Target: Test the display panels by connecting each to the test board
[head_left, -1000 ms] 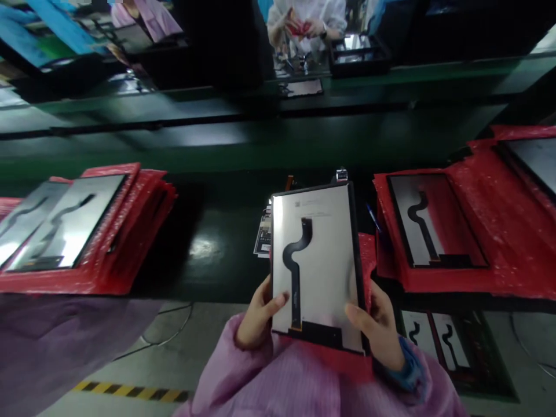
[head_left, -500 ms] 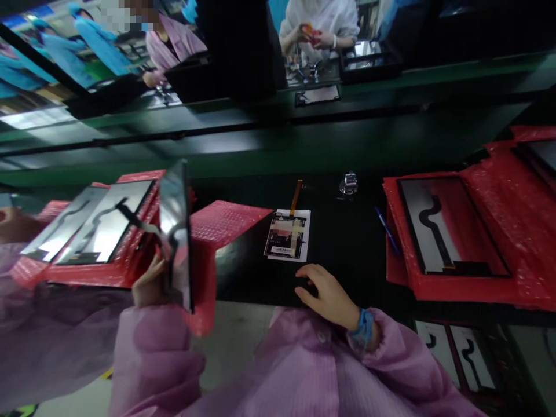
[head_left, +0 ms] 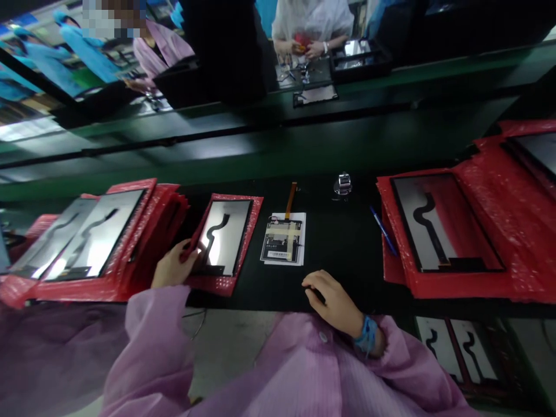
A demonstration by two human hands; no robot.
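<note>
At the left edge of an LCD panel (head_left: 226, 237), my left hand (head_left: 174, 263) is closed on the red bubble-wrap sheet (head_left: 254, 214) under it. The panel lies face down on the sheet, its dark flex cable curving across the silver back. My right hand (head_left: 332, 301) rests at the table's front edge, loosely curled with thumb and forefinger apart, holding nothing. Just beyond it is a small circuit board assembly (head_left: 282, 240) with tan tape and an orange ribbon cable (head_left: 291, 200), lying on white paper.
To the left, more panels (head_left: 98, 231) lie on a stack of red bubble wrap (head_left: 152, 231). Another panel (head_left: 447, 231) on red wrap is at right, beside a blue pen (head_left: 383, 230). A shiny metal piece (head_left: 343, 184) stands behind. Co-workers sit across the green bench (head_left: 243, 153).
My left hand has brought the raised panel and its bubble wrap down flat onto the black table, left of the circuit board. My right hand has barely moved. A neighbouring hand at far left has gone.
</note>
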